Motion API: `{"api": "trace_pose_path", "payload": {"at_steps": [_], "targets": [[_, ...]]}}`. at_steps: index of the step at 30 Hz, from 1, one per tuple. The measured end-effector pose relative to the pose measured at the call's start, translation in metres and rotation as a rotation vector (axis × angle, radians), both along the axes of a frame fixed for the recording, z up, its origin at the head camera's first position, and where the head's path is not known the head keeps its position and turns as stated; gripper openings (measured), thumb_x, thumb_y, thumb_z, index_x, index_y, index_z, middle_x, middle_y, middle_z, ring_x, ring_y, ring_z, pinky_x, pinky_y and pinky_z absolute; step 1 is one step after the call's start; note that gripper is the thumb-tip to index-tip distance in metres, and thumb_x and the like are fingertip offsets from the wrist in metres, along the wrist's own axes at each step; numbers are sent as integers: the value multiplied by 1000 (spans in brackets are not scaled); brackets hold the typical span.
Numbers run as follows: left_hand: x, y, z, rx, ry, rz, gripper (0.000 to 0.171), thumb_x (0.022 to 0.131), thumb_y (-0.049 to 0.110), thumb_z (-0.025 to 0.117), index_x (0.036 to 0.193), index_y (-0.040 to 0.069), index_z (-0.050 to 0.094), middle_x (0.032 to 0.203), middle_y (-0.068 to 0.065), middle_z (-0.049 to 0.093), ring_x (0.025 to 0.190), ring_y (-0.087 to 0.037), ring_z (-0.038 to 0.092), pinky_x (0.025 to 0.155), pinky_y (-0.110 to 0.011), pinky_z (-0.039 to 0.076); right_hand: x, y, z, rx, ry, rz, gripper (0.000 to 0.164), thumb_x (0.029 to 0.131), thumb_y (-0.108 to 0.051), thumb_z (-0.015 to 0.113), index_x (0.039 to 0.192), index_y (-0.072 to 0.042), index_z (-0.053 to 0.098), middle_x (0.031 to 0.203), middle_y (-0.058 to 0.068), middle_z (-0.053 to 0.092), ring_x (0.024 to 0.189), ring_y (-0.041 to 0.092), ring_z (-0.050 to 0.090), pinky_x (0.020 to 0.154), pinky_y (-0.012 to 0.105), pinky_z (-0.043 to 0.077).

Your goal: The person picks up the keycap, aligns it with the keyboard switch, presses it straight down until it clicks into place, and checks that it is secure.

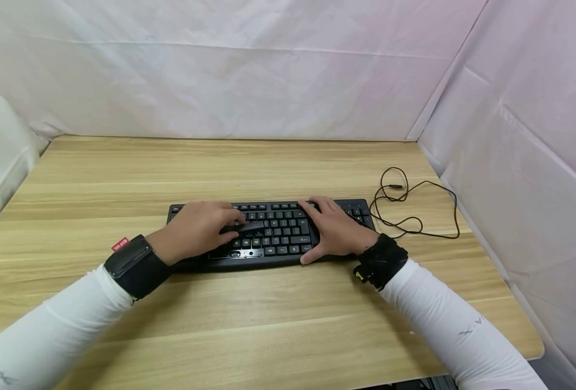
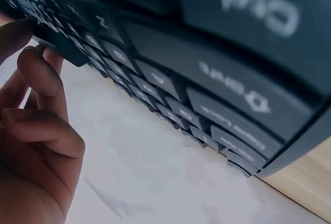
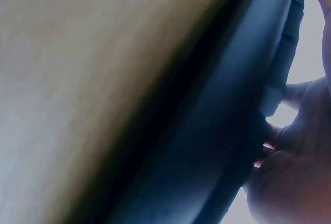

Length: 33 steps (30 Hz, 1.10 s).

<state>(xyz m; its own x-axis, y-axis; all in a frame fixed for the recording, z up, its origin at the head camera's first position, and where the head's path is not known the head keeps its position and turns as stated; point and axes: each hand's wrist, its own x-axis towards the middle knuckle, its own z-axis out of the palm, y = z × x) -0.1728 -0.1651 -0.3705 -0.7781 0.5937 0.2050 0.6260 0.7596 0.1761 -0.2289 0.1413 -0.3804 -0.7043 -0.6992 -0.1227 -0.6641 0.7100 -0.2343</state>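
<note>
A black keyboard (image 1: 288, 223) lies on the table in the head view. My left hand (image 1: 195, 230) reaches over its left part, pinching a long dark keycap (image 1: 252, 226), likely the space bar, between thumb and fingers. That keycap is tilted above the letter keys. In the front row, a bare key slot (image 1: 246, 253) shows a pale strip. The left wrist view has the same keycap (image 2: 67, 50) partly hidden by the fingers. My right hand (image 1: 334, 230) rests spread across the keyboard's right part, thumb by the front edge and fingers toward the back edge.
A thin black cable (image 1: 436, 235) lies in loose loops on the wooden table (image 1: 248, 330), right of the keyboard. White cloth walls (image 1: 239, 86) stand behind the table and at both sides.
</note>
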Motion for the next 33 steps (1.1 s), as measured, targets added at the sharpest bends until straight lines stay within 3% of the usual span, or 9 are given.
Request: {"api": "trace_pose_path", "payload": {"at_steps": [12,24,33], "targets": [[31,2,2,-10,44,-47,22,78,24,75,100,20,70,89,1,68,56,-5,53,45,-26,48,-1,1,3,2,2,1,128,56,-76,68,152,-11,13,148,22,20,134,33,16,105,56,29],[32,7,-9,-21,69,-51,19,76,23,77,94,22,72,86,3,64,54,-4,51,44,-26,49,-1,4,2,-4,2,11,128,57,-76,67,151,-10,13,148,23,21,133,34,16,105,56,29],[36,6,-10,13,0,-5,19,78,23,75,97,21,71,88,3,63,52,-2,46,42,-22,45,-1,2,0,-7,7,20,128,56,-77,67,151,-10,13,147,23,21,133,34,16,105,56,29]]}}
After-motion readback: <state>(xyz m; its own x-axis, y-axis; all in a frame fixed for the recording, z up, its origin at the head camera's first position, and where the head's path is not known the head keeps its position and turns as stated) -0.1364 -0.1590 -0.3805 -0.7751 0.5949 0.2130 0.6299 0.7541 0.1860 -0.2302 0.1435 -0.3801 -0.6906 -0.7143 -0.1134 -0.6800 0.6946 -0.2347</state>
